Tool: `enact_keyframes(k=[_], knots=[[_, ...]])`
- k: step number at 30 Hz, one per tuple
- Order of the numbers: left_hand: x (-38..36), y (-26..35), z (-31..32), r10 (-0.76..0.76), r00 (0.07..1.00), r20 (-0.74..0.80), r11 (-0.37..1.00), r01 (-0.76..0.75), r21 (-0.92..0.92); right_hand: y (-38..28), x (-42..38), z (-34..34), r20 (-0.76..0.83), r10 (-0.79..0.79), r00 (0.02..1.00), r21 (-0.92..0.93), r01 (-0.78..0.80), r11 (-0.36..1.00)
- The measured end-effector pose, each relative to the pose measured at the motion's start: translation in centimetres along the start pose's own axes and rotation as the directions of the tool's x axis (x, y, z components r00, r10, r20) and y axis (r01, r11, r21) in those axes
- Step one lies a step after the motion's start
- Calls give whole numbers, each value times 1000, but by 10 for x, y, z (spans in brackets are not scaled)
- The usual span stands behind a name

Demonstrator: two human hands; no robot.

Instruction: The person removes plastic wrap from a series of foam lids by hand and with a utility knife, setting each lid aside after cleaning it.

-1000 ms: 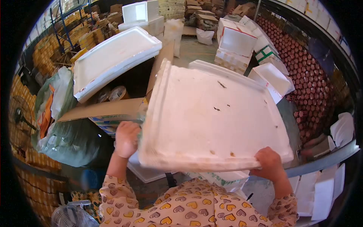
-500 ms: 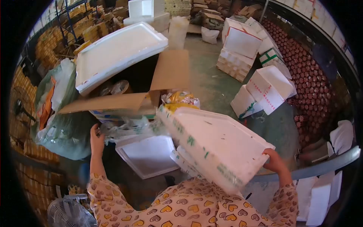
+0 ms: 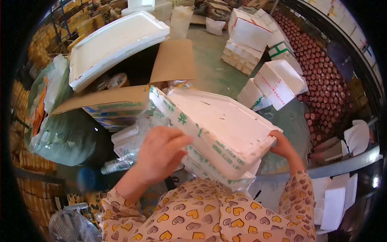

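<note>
A white foam box with green-printed clear tape along its side is tilted in front of my body. My right hand is closed around its right corner. My left hand, blurred by motion, hovers just left of the box's taped side. Its fingers are loosely bent and apart, with nothing visible between them. Crumpled clear plastic tape lies below and left of that hand. Other white foam pieces sit behind it, partly hidden.
Ahead on the left is an open cardboard carton with a white foam lid resting on it. A bulging green plastic bag stands beside it. Foam boxes are stacked on the right. A fan stands at lower left.
My left hand has moved right from the loose plastic to beside the box, and the plastic has dropped lower. My right hand keeps hold of the box, which has shifted slightly left and up.
</note>
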State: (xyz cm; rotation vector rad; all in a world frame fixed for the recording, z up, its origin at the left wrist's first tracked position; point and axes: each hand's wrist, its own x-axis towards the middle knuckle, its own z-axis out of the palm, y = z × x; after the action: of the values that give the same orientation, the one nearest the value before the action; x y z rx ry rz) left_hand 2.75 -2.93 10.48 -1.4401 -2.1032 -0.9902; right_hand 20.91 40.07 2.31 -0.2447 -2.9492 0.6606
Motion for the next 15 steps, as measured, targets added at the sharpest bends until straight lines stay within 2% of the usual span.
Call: enact_keyframes(k=[2, 3, 5, 6, 8, 9, 11, 13, 15], knots=[[12, 15, 1, 245, 969, -12, 960, -244, -138, -14, 6, -2, 49, 67, 997, 26, -69, 997], [21, 24, -1, 252, 968, -9, 958, -251, -141, -16, 7, -1, 43, 72, 996, 29, -74, 997], [37, 37, -3, 157, 985, 65, 966, -140, -218, -18, 9, -1, 38, 84, 996, 21, -85, 996], [41, 34, -1, 164, 984, 68, 965, -146, -218, -19, 10, -2, 32, 87, 996, 25, -88, 996], [45, 26, 5, 185, 962, 203, 915, -93, -393, -22, 9, -5, 24, 60, 998, -53, -59, 997], [45, 23, 4, 191, 959, 211, 914, -95, -395, -21, 9, -5, 20, 68, 998, -47, -67, 997], [44, 19, 5, 271, 878, 394, 880, -60, -472, -22, 7, -6, -31, -4, 999, -113, 1, 994], [42, 18, 10, 289, 854, 433, 851, -22, -525, -27, 5, -10, -5, 29, 1000, -107, -30, 994], [39, 14, 17, 305, 830, 466, 823, 16, -568, -80, 9, -25, 42, -137, 990, -165, 142, 976]])
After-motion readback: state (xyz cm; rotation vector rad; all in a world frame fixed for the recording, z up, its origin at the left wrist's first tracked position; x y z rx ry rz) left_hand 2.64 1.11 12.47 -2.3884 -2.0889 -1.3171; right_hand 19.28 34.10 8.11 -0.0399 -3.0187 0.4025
